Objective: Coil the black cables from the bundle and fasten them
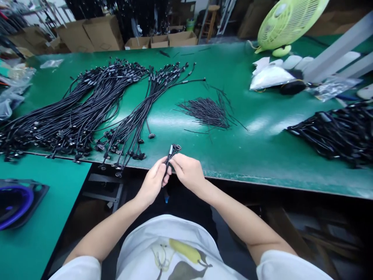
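Fingers of the left hand (pixel 153 181) and right hand (pixel 189 170) grip a black cable (pixel 171 150), its long axis pointing across the near edge of the table (pixel 262 157).

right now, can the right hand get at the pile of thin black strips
Probably yes: the pile lies ahead of the right hand, only green tabletop showing between, though that hand grips a black cable.

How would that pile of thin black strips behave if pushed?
The black strips would probably scatter, since some lie loose beside the pile. They look light, being thin, and may slide easily on the glossy green table.
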Demonstrator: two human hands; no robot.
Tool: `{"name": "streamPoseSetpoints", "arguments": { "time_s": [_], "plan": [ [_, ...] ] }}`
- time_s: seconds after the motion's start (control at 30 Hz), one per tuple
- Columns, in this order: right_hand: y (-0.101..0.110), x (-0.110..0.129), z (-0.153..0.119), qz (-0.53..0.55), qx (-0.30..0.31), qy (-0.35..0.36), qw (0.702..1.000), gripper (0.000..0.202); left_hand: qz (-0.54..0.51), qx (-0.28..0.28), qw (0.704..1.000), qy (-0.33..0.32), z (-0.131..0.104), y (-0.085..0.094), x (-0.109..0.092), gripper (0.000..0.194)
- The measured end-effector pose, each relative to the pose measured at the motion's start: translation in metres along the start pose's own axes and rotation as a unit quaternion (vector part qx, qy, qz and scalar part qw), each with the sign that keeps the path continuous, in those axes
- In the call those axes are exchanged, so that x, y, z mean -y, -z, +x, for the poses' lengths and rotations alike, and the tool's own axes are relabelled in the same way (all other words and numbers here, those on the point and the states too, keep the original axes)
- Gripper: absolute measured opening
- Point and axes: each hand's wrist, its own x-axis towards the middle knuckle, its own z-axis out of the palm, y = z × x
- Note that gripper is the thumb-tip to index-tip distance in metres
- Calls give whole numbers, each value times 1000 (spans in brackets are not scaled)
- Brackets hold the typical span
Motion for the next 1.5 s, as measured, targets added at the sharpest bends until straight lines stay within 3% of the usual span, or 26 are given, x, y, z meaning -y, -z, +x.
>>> {"name": "streamPoseSetpoints", "arguments": {
  "time_s": [0.07,0.13,0.17,0.2,0.3,0.37,0.4,0.5,0.67,0.8,0.9,1.0,1.3,1.5],
  "plan": [
    [0,-2,-2,210,72,-119,968,35,26,-38,999,-29,-1,-3,3,53],
    [1,-6,-5,387,148,-215,884,38,42,-47,997,-46,0,-4,4,51],
    [3,-8,-6,432,168,-241,853,40,37,-44,997,-43,0,-4,4,49],
    [5,-11,-6,444,166,-250,844,40,24,-35,999,-33,1,-3,3,46],
    [14,-16,-5,368,42,-196,908,40,-11,-11,1000,-6,3,-2,1,37],
    [20,-15,-2,309,-32,-127,942,52,0,2,1000,-4,3,-3,0,36],
    [21,-12,0,281,-47,-91,954,52,9,11,1000,-3,3,-4,1,37],
    [20,0,3,203,-71,-18,976,26,5,25,1000,18,5,-11,2,48],
    [14,15,4,296,-108,-84,945,29,-59,14,995,82,7,-22,-3,63],
    [18,12,6,324,-147,-91,930,35,-119,100,981,114,-1,-27,-10,53],
    [24,5,7,291,-116,-96,945,38,-139,147,972,122,-7,-26,-15,47],
    [28,-2,7,238,-88,-88,963,42,-143,139,970,138,-8,-24,-17,44],
    [34,-8,7,92,-184,-20,978,33,-110,166,968,152,5,-29,-20,35],
    [36,-9,7,82,-168,-60,981,36,-68,164,966,189,7,-27,-19,37]
  ]
}}
